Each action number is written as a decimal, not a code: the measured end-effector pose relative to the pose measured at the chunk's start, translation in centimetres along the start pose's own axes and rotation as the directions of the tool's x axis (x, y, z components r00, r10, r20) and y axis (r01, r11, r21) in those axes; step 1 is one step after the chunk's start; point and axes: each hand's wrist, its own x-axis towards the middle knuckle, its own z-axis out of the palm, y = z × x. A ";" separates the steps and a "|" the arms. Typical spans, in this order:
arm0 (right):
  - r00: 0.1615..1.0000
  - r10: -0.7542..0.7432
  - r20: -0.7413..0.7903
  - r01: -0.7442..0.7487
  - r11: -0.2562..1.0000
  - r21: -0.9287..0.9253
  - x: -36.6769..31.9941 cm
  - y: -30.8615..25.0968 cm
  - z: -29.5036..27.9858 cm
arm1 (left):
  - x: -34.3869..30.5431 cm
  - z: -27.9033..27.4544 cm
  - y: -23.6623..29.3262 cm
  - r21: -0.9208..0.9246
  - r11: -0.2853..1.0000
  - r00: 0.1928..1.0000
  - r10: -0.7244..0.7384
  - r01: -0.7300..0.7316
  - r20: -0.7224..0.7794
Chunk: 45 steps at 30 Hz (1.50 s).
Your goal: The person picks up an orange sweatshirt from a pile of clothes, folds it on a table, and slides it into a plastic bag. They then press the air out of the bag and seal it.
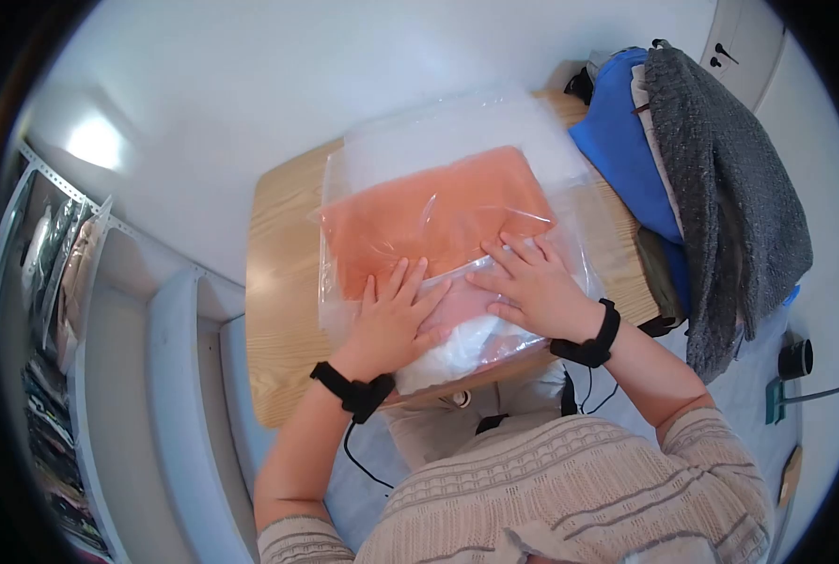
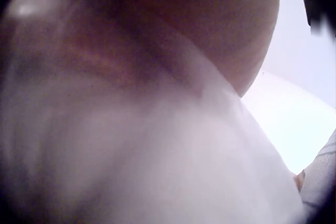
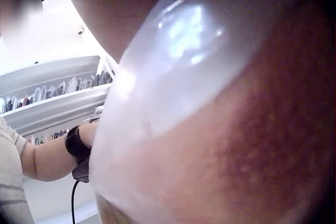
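An orange folded cloth [image 1: 438, 211] lies inside a clear plastic bag [image 1: 372, 155] on a wooden table. The left hand [image 1: 389, 320] rests on the bag's near left part with fingers spread. On the near right part, the right hand [image 1: 537, 289] lies with its fingers spread too, over the plastic. Between the hands, pinkish and white areas show through the plastic. In the left wrist view, pale plastic [image 2: 157, 150] lies close below the hand [image 2: 220, 19], blurred. Shiny plastic [image 3: 147, 87] fills much of the right wrist view.
Blue, dark grey and other garments [image 1: 729, 197] are heaped over the table's right side. The wooden table [image 1: 283, 282] extends left of the bag. Shelves [image 1: 170, 348] with bagged clothes [image 1: 76, 273] stand at the left. Cables hang from both wrist straps.
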 end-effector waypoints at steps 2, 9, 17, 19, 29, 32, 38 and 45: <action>0.999 -0.020 0.028 0.021 0.999 -0.030 -0.4 0.2 -0.4 | 0.0 0.4 -0.1 0.006 1.000 0.999 0.008 -0.007 -0.042; 0.999 0.050 0.021 -0.047 0.991 -0.128 -2.3 1.5 -1.5 | 0.1 -0.4 0.2 0.021 0.999 0.997 -0.028 0.027 0.067; 0.990 0.067 0.120 -0.091 0.976 0.200 -1.9 3.4 -0.8 | 0.3 -0.7 0.1 0.052 0.999 0.996 -0.015 0.011 0.085; 0.995 0.009 0.100 -0.026 0.984 0.176 -1.8 3.4 -1.7 | 0.2 -0.6 0.2 0.058 0.998 0.996 -0.022 0.017 0.089; 0.999 0.034 0.025 -0.041 0.901 0.431 4.4 5.6 -3.5 | 0.2 -0.1 -0.1 0.025 1.000 1.000 0.007 -0.007 0.026; 0.991 0.104 0.084 -0.131 0.887 0.444 5.0 5.0 -4.2 | 0.2 0.0 -0.1 0.023 1.000 1.000 0.010 -0.010 0.016; 0.994 0.107 0.034 -0.113 0.946 0.303 4.5 5.3 -4.2 | 0.3 -0.5 0.2 0.003 1.000 0.998 -0.019 0.019 0.053; 0.909 0.369 0.193 -0.416 0.830 0.371 1.2 11.0 -7.6 | 0.3 -0.4 0.1 -0.010 1.000 0.997 -0.029 0.030 0.073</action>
